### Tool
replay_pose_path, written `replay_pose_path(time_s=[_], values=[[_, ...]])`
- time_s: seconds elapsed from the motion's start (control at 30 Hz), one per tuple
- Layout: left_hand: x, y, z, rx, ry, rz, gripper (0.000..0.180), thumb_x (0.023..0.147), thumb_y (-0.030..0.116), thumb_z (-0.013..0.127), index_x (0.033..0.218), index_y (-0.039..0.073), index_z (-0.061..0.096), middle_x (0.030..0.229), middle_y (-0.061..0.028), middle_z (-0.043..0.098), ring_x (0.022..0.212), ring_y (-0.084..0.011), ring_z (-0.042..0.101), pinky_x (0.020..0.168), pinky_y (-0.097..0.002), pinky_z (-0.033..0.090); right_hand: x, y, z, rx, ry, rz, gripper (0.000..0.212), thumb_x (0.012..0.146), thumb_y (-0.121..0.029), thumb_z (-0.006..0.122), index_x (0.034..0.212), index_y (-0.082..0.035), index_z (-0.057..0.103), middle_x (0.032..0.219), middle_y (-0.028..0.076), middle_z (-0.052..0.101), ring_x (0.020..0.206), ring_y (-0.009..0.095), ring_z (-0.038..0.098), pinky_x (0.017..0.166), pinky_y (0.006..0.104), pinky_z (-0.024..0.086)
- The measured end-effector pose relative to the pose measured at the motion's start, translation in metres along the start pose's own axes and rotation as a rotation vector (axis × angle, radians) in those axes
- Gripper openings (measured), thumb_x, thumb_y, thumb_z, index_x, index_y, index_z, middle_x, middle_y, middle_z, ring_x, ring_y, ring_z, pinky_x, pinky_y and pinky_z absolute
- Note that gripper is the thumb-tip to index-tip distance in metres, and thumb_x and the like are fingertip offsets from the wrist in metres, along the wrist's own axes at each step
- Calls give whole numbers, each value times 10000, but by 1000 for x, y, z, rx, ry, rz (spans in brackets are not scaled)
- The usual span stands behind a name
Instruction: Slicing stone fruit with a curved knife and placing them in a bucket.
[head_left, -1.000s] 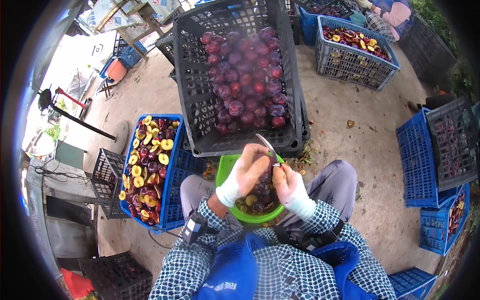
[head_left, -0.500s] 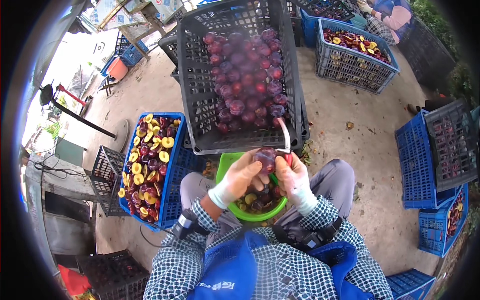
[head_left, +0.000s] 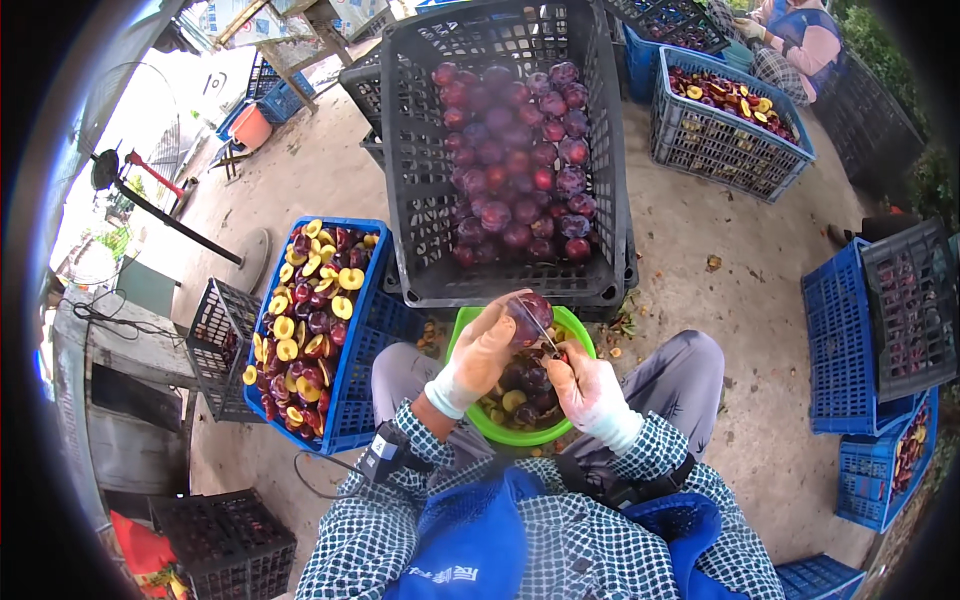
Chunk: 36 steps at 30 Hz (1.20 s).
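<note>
Curved knife (head_left: 543,334), pointing away beyond plum (head_left: 521,322) half second ago, now has blade across plum in left hand (head_left: 482,358).

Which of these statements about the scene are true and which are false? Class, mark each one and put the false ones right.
1. The left hand holds a plum. True.
2. The knife is in the left hand. False: the right hand holds it.
3. The green basin sits between the knees. True.
4. The large black crate ahead is empty. False: it holds whole plums.
5. The blue crate on the person's left holds cut plums. True.
</note>
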<state>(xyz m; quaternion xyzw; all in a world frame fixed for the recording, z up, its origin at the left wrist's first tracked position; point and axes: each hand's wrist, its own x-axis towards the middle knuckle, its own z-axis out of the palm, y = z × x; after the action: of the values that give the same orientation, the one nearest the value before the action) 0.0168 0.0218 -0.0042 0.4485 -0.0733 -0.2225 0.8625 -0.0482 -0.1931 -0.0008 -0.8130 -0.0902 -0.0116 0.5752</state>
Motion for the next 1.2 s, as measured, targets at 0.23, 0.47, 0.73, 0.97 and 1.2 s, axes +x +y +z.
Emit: replay_pose_path(time_s=[0.23,0.47,0.73,0.97,1.2], values=[[2,8,-3,30,-22,-34,740,1123,424,716,1661,-23,475,1534,-180,665,1385,-298,665,1220,-477,503,0,-2,-1,46,-13,-5,274,1122,-250,659,1208,8,696,744,214,621,655,351,685,640,440,517],[5,0,5,49,3,-51,701,1142,413,690,1657,-17,485,1531,-161,667,1395,-278,655,1227,-460,497,4,15,6,-37,-9,-16,362,1104,-224,674,1377,14,660,899,268,740,834,478,748,718,506,589],[13,1,10,121,-37,-30,656,1162,394,664,1649,-12,495,1542,-135,657,1430,-251,623,1237,-442,484,12,26,5,-42,-52,-28,477,1099,-223,680,1473,64,606,897,276,757,803,498,752,717,528,602],[18,-3,25,3,-47,-72,634,1186,453,607,1610,-14,539,1518,-106,665,1401,-221,626,1230,-400,471,9,30,15,-64,110,-64,406,1130,-257,635,1421,24,604,897,298,718,840,539,731,690,525,558],[12,14,45,584,6,107,559,1212,404,566,1604,6,554,1505,-115,668,1399,-232,612,1214,-391,480,14,28,-5,36,17,-127,471,1139,-264,621,1520,6,566,911,307,714,849,536,740,676,541,565]])
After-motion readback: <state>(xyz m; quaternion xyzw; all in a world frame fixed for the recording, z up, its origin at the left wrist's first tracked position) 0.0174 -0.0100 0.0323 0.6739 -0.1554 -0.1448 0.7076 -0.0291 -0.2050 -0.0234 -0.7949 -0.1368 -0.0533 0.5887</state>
